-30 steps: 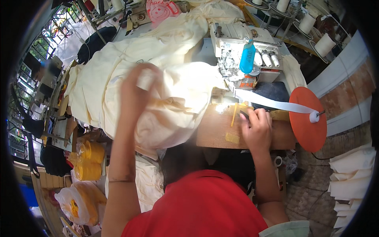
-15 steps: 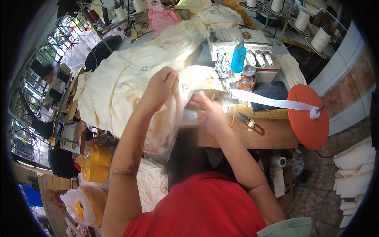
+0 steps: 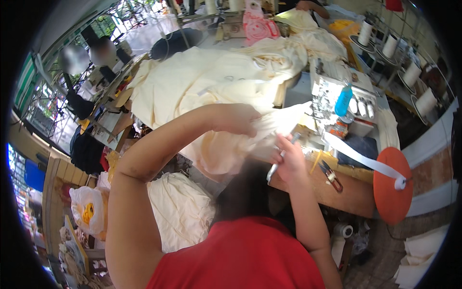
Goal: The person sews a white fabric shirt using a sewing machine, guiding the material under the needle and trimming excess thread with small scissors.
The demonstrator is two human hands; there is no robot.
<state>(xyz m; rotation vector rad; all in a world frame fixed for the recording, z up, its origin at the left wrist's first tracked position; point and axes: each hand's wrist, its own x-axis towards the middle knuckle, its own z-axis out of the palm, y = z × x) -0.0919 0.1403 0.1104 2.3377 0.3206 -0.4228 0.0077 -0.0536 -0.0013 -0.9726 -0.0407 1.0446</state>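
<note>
Across the table and over its near edge spreads a large cream cloth (image 3: 192,82). My left hand (image 3: 240,119) is closed on it, the arm bent across the cloth, and the fingertips are partly hidden. A fold of the cloth runs from that hand to the sewing machine (image 3: 332,91), an overlock type with a bright light at its needle area. My right hand (image 3: 291,161), just below this fold, has its fingers wrapped round a slim silver-grey tool (image 3: 272,172), whose exact kind is unclear. Beside my right hand, thread snips (image 3: 331,177) lie on the brown wooden table edge (image 3: 351,195).
A blue bottle (image 3: 343,100) stands on the machine. White tape (image 3: 361,156) runs from an orange disc reel (image 3: 393,185) to it. Thread cones (image 3: 389,46) stand at the far right. Another person's hand (image 3: 304,6) is at the back. Cream cloth (image 3: 178,212) lies below the table.
The view has swung, so the scene sits further right and lower. My left hand has moved towards the machine. My right hand, seen with fingers spread before, is now round the silver-grey tool.
</note>
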